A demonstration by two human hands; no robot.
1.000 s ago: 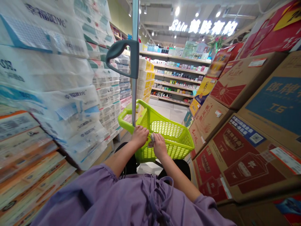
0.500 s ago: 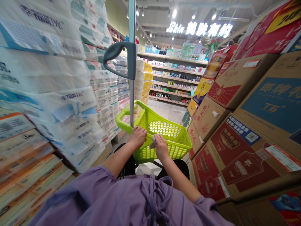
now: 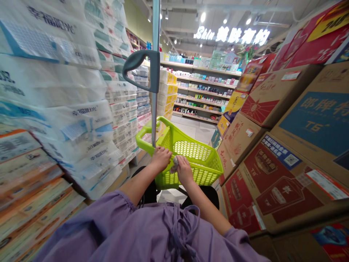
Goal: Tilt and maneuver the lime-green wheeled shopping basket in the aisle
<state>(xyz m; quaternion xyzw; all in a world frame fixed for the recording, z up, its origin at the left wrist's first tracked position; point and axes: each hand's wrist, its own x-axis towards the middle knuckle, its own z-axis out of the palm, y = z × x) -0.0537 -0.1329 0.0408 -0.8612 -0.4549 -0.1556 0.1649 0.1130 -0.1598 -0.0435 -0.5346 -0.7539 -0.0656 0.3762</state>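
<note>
A lime-green shopping basket (image 3: 201,146) with perforated walls stands in front of my knees. From its left end rises a metal pole with a grey looped handle (image 3: 155,71). My left hand (image 3: 161,159) is closed over the basket's near rim, close to the foot of the pole. Just right of it, my right hand (image 3: 184,170) presses a crumpled greyish cloth (image 3: 174,164) against the same near side. Most of the cloth is hidden under the fingers.
Wrapped tissue packs (image 3: 81,120) are stacked high on the left. Cardboard cartons (image 3: 272,174) rise close on the right. Ahead, past a strip of pale floor (image 3: 188,125), stand shelves (image 3: 203,87) full of small goods.
My right hand with the cloth shifts slightly along the near rim, lately a little leftward. My left hand keeps its hold on the basket. The view sways slightly.
</note>
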